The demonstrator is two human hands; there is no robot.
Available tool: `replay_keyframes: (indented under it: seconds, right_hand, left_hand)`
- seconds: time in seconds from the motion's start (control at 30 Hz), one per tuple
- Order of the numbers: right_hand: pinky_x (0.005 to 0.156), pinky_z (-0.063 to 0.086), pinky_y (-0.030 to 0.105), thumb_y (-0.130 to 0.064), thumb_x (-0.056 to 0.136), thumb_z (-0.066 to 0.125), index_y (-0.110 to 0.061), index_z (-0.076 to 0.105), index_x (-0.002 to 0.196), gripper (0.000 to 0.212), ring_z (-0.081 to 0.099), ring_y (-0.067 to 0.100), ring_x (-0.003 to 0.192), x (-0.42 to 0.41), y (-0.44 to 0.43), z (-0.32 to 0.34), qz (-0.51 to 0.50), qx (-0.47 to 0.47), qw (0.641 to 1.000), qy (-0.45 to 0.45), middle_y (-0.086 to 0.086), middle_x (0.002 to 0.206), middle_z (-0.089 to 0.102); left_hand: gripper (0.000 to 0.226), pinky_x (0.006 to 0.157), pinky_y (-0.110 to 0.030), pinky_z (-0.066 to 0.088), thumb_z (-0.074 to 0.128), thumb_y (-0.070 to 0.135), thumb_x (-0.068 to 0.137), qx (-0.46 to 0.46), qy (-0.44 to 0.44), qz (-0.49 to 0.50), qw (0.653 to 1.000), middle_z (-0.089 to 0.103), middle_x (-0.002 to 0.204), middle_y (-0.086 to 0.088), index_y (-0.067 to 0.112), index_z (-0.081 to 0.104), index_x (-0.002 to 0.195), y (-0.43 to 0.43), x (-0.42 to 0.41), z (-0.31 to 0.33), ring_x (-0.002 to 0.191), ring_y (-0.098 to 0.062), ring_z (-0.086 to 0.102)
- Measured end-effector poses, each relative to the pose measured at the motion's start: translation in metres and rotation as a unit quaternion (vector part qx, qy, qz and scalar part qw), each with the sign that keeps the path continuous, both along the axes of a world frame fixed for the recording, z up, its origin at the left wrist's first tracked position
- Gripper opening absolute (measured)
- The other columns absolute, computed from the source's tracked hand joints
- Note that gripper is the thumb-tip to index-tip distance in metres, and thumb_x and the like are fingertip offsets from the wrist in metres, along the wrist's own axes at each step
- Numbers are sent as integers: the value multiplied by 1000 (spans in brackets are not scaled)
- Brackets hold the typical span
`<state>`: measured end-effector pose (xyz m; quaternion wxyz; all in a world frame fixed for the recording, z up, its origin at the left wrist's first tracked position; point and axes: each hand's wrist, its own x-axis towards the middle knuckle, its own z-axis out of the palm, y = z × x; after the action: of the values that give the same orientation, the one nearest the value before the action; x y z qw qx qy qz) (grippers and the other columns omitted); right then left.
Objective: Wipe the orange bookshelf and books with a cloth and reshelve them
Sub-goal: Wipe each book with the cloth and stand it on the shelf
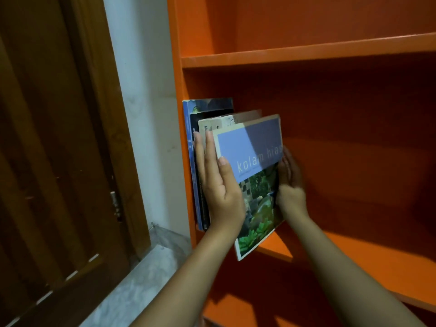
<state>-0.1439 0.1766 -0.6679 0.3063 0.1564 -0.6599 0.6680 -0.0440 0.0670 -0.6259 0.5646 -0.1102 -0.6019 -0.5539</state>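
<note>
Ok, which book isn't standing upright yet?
The rightmost one, the kolam hias book with the garden photo; it tilts out over the shelf edge, while the other books stand upright.

Left hand (218, 185): forearm raised, fingers straight and together, thumb splayed. Right hand (290, 185): forearm raised, fingers curled round the edge of a book (250, 147).

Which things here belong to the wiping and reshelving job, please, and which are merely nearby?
Job: orange bookshelf; standing books; kolam hias book, held by the right hand; left hand pressing the spines.
Nearby: wooden door; white wall; marble floor.
</note>
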Motion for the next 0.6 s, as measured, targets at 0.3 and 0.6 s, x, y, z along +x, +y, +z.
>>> replay_keyframes:
  seconds: [0.3, 0.6]
  right_hand:
    - [100, 43, 29, -27, 97, 45, -20, 57, 127, 34, 54, 16, 122, -15, -20, -19, -40, -22, 999, 20, 3, 131, 59]
    - [90, 46, 12, -5, 95, 50, -24, 59, 124, 36, 57, 1, 111, 22, -30, 2, -57, 1, 998, 32, 0, 124, 63]
  left_hand:
    - [45, 116, -52, 17, 29, 13, 101, -57, -4, 55, 997, 15, 152, 3, 7, 27, 145, 5, -22, 2, 146, -17, 10]
    - [47, 116, -52, 18, 30, 16, 100, -65, -13, 105, 992, 21, 155, -9, 8, 26, 146, 6, -29, 2, 144, -8, 6]
